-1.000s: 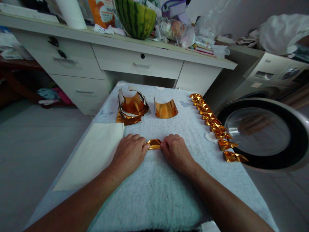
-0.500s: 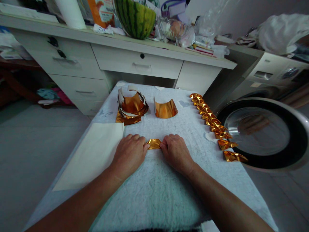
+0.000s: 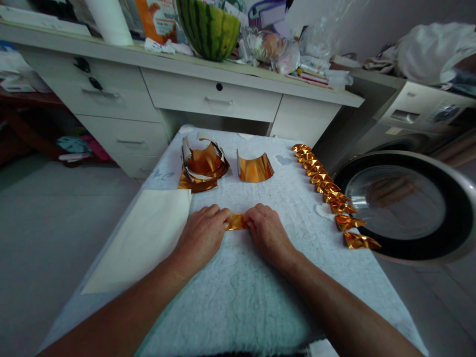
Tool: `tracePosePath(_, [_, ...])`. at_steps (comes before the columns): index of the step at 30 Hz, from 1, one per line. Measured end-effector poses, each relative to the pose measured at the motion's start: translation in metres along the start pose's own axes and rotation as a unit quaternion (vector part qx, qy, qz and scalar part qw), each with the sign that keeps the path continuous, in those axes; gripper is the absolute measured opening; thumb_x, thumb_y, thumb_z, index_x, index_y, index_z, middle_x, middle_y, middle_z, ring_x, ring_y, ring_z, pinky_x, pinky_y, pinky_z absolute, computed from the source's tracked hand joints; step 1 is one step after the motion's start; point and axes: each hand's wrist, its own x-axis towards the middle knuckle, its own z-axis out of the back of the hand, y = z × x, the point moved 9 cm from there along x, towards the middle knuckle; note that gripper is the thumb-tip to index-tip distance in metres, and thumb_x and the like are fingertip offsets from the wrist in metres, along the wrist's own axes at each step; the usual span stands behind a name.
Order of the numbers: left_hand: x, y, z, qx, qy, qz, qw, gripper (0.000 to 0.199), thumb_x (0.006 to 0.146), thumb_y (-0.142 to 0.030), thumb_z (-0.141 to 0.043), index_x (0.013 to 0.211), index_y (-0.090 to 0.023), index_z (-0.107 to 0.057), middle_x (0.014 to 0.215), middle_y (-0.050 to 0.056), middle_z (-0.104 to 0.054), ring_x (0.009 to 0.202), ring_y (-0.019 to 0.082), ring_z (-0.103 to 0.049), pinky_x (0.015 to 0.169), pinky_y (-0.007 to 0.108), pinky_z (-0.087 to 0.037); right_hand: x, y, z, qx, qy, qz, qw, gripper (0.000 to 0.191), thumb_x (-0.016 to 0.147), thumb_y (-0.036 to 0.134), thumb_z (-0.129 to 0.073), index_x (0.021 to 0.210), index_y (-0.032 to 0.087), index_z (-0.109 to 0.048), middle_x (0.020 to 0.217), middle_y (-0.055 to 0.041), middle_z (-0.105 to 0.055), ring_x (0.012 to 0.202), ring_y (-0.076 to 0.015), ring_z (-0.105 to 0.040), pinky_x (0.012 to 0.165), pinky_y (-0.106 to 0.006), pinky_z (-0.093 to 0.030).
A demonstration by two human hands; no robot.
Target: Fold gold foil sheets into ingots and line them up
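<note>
Between my hands lies a narrow strip of folded gold foil paper (image 3: 237, 222), low on the cloth-covered table (image 3: 238, 297). My left hand (image 3: 206, 229) grips its left end with the fingers closed. Its right end is pinched by my right hand (image 3: 268, 232). Fingertips cover both ends of the strip. Just beyond, a single curved gold foil sheet (image 3: 256, 167) stands on the cloth, and left of it sits a stack of curled foil sheets (image 3: 204, 161). A row of folded gold foil pieces (image 3: 327, 187) runs down the table's right side.
A pale sheet of paper (image 3: 143, 238) lies by my left forearm. Behind the table stands a white drawer desk (image 3: 208, 96) bearing a cut watermelon (image 3: 210, 29) and plastic bags. At right, a washing machine's round door (image 3: 405, 203) hangs open close to the table edge.
My fingers have shifted slightly on the foil strip, the right hand a little up and left. The strip's visible middle looks flatter and straighter-edged. Everything else is unmoved.
</note>
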Motion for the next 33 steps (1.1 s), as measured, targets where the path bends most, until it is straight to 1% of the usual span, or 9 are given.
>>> tracePosePath(3, [0.0, -0.002, 0.0, -0.016, 0.006, -0.005, 1.0, 0.017, 0.089, -0.012, -0.044, 0.086, -0.021, -0.058, 0.086, 0.003, -0.056, 0.085, 0.02, -0.055, 0.078, 0.032, -0.041, 0.001, 0.006, -0.003, 0.01, 0.005, 0.036, 0.999, 0.025, 0.091, 0.006, -0.043, 0.087, 0.02, -0.063, 0.088, -0.0028, -0.059, 0.082, -0.0163, -0.05, 0.078, -0.028, -0.036])
tracePosePath(7, [0.0, -0.002, 0.003, -0.028, 0.001, 0.005, 1.0, 0.015, 0.086, -0.011, -0.046, 0.085, -0.021, -0.058, 0.086, 0.003, -0.057, 0.087, 0.02, -0.055, 0.078, 0.033, -0.041, 0.002, 0.009, -0.002, -0.005, 0.005, 0.026, 1.0, 0.021, 0.088, 0.006, -0.046, 0.087, 0.018, -0.062, 0.088, -0.0036, -0.059, 0.083, -0.0168, -0.05, 0.079, -0.029, -0.036])
tracePosePath(10, [0.0, -0.002, 0.004, -0.037, 0.001, 0.009, 0.999, 0.004, 0.085, -0.021, -0.054, 0.085, -0.021, -0.058, 0.088, 0.004, -0.058, 0.088, 0.022, -0.055, 0.078, 0.034, -0.041, 0.002, 0.012, 0.0, -0.029, 0.002, 0.006, 1.0, 0.009, 0.088, 0.016, -0.052, 0.085, 0.018, -0.061, 0.09, -0.0047, -0.059, 0.084, -0.0186, -0.05, 0.078, -0.031, -0.035])
tracePosePath(11, [0.0, -0.002, 0.004, -0.04, 0.001, 0.009, 0.999, 0.004, 0.085, -0.024, -0.055, 0.085, -0.021, -0.057, 0.089, 0.004, -0.059, 0.089, 0.022, -0.055, 0.078, 0.034, -0.041, 0.002, 0.014, 0.001, -0.038, 0.001, 0.001, 0.999, 0.008, 0.088, 0.02, -0.053, 0.085, 0.018, -0.06, 0.091, -0.0051, -0.059, 0.085, -0.0193, -0.05, 0.078, -0.032, -0.035])
tracePosePath(13, [0.001, -0.002, 0.004, -0.043, 0.0, 0.01, 0.999, 0.007, 0.086, -0.027, -0.056, 0.085, -0.021, -0.057, 0.089, 0.004, -0.059, 0.089, 0.022, -0.056, 0.078, 0.034, -0.041, 0.002, 0.016, 0.001, -0.056, -0.001, -0.007, 0.998, 0.01, 0.089, 0.026, -0.055, 0.086, 0.018, -0.059, 0.092, -0.0056, -0.059, 0.086, -0.0205, -0.049, 0.077, -0.033, -0.034])
tracePosePath(16, [0.002, 0.0, 0.002, -0.047, 0.0, 0.012, 0.999, 0.008, 0.088, -0.028, -0.055, 0.084, -0.021, -0.056, 0.089, 0.004, -0.059, 0.089, 0.022, -0.056, 0.078, 0.033, -0.041, 0.001, 0.018, -0.001, -0.074, -0.006, -0.011, 0.997, 0.012, 0.089, 0.03, -0.055, 0.088, 0.019, -0.058, 0.093, -0.0058, -0.058, 0.087, -0.0214, -0.049, 0.077, -0.034, -0.034])
tracePosePath(22, [0.004, 0.002, 0.001, -0.071, 0.007, -0.003, 0.997, 0.007, 0.086, -0.018, -0.05, 0.084, -0.022, -0.056, 0.087, 0.002, -0.059, 0.089, 0.02, -0.056, 0.08, 0.033, -0.041, 0.001, 0.018, -0.002, -0.098, -0.016, -0.017, 0.995, 0.02, 0.09, 0.039, -0.054, 0.088, 0.02, -0.056, 0.094, -0.0065, -0.059, 0.088, -0.023, -0.049, 0.076, -0.036, -0.032])
tracePosePath(28, [0.005, 0.004, 0.001, -0.096, 0.035, -0.009, 0.995, 0.017, 0.084, -0.01, -0.046, 0.085, -0.022, -0.059, 0.088, 0.001, -0.06, 0.089, 0.019, -0.057, 0.08, 0.032, -0.042, 0.002, 0.016, -0.003, -0.095, -0.002, -0.028, 0.995, 0.013, 0.089, 0.033, -0.056, 0.092, 0.021, -0.056, 0.096, -0.0061, -0.058, 0.089, -0.0222, -0.049, 0.076, -0.035, -0.032])
tracePosePath(33, [0.005, 0.004, 0.003, -0.118, 0.045, -0.023, 0.992, 0.023, 0.082, -0.007, -0.044, 0.087, -0.021, -0.061, 0.089, 0.002, -0.062, 0.088, 0.019, -0.057, 0.081, 0.031, -0.043, 0.001, 0.007, -0.002, -0.074, 0.008, -0.039, 0.996, 0.01, 0.089, 0.031, -0.057, 0.093, 0.022, -0.057, 0.095, -0.0053, -0.057, 0.09, -0.0217, -0.049, 0.077, -0.034, -0.031])
